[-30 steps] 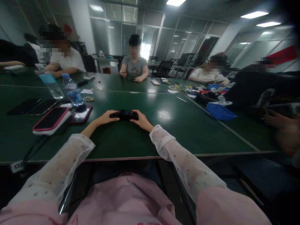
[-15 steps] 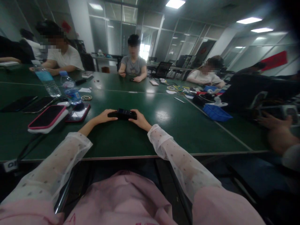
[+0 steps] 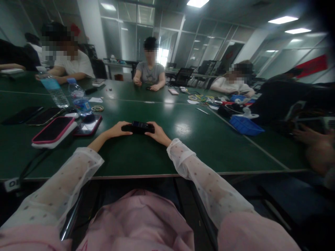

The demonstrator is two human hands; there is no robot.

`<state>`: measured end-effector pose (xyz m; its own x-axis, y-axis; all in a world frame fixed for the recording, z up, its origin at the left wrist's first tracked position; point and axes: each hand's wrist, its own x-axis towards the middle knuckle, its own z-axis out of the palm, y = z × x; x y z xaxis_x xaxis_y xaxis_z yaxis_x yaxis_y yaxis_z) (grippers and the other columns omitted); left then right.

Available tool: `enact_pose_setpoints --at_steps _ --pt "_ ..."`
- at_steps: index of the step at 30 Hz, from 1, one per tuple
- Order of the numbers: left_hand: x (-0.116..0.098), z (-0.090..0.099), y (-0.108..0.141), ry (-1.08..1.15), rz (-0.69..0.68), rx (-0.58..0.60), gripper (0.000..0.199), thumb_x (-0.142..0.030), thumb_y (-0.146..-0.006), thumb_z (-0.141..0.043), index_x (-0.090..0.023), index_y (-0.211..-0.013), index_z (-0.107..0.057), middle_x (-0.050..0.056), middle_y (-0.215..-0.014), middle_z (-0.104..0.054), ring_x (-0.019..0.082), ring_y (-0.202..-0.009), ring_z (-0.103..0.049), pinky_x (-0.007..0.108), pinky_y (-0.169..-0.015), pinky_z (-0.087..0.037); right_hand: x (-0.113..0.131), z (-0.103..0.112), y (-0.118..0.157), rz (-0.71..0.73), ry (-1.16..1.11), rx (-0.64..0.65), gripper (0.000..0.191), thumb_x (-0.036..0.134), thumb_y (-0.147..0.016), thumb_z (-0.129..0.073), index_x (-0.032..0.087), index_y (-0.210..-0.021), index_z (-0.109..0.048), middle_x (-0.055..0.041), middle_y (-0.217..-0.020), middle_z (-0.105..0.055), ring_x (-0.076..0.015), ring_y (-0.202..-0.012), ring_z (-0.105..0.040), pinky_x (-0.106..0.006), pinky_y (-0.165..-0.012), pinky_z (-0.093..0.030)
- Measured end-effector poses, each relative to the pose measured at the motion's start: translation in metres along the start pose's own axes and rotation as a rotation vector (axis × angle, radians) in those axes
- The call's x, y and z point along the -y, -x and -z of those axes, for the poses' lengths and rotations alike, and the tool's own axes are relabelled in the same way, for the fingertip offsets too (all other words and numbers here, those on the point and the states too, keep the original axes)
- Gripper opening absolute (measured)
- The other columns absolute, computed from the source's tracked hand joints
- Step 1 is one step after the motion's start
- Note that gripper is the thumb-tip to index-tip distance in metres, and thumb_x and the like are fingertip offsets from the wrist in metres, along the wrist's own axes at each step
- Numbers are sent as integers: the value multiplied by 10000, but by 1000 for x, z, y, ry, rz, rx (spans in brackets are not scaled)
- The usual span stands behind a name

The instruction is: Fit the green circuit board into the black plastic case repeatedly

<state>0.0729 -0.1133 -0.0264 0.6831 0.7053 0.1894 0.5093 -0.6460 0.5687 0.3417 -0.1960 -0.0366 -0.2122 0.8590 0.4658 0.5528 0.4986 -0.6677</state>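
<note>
Both my hands grip a black boxy device (image 3: 139, 127) resting on or just above the green table (image 3: 136, 153). Its raised middle has a flat, dark top with small pale marks; its exact kind cannot be made out. My left hand (image 3: 119, 129) is closed on its left end, thumb on the near side. On the right end my right hand (image 3: 157, 132) is closed in the same way. To the left of my hands lie a phone with a dark red edge (image 3: 90, 129) and a pink-edged phone (image 3: 54, 130) on a white case or box.
Two plastic bottles (image 3: 80, 101) stand left, beside dark phones (image 3: 22, 114) and a tape roll (image 3: 97, 108). At right are a blue basket (image 3: 246, 125), tangled cables (image 3: 201, 98) and a thin metal tool (image 3: 202, 111). Several people sit around the table; a co-worker's hand (image 3: 311, 136) is at far right.
The view has shifted very slightly. My hands keep their hold on the black device. The co-worker's hands at far right have moved a little.
</note>
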Motion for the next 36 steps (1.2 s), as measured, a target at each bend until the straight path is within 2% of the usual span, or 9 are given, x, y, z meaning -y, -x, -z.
enact_pose_setpoints --at_steps 6,28,36 --pt "5 -2 -2 -38 -23 -3 712 -618 -668 -669 -178 -1219 -574 111 -1259 -569 292 -1185 -491 430 -1038 -360 -1 -2 0 2 -37 -5 519 263 -727 -715 194 -1193 -497 -89 -1153 -605 -224 -1080 -598 -407 -950 -475" --pt "-1 0 0 -31 5 8 652 -623 -730 -602 -188 -1214 -573 102 -1285 -554 294 -1197 -481 446 -1036 -359 -1 1 -3 -18 -165 -58 531 323 -709 -730 206 -1175 -505 -85 -1138 -608 -228 -1076 -600 -413 -938 -499" --pt "-1 0 1 -28 46 3 662 -627 -721 -605 -203 -1228 -564 95 -1292 -548 293 -1203 -481 446 -1032 -364 -2 5 -10 -41 -321 -117 555 386 -688 -741 209 -1154 -498 -86 -1143 -599 -234 -1063 -601 -419 -943 -494"
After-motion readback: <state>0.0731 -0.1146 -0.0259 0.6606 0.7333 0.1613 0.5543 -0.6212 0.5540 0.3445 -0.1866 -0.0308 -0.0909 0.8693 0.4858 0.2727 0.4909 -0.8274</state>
